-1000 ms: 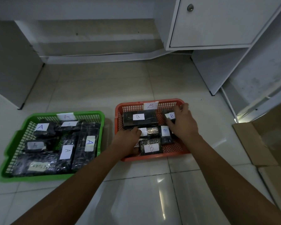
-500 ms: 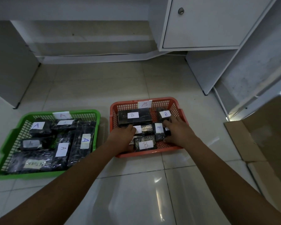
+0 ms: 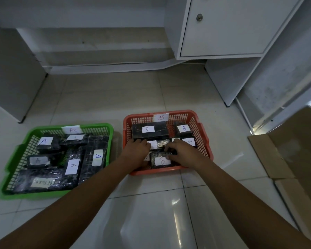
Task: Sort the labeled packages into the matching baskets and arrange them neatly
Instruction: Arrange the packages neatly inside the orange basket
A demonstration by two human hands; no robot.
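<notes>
Green plastic mesh basket point(image 3: 18, 151) at lower left, filled with black wrapped packages labelled A point(image 3: 43, 143), orange plastic mesh basket point(image 3: 203, 133) at centre, left hand point(image 3: 136, 152) with fingers curled on B packages, right hand point(image 3: 184, 153) pinching the near black B-labelled package point(image 3: 161, 160).

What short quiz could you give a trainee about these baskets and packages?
1. True or false: both hands are inside the green basket.
2. Which letter is on the tag at the far wall of the red basket?
3. The right hand touches: a) a package in the red basket, b) the cardboard box, c) the cabinet door.

Key: 1 false, the left hand and right hand are both in the red basket; 2 B; 3 a.
</notes>
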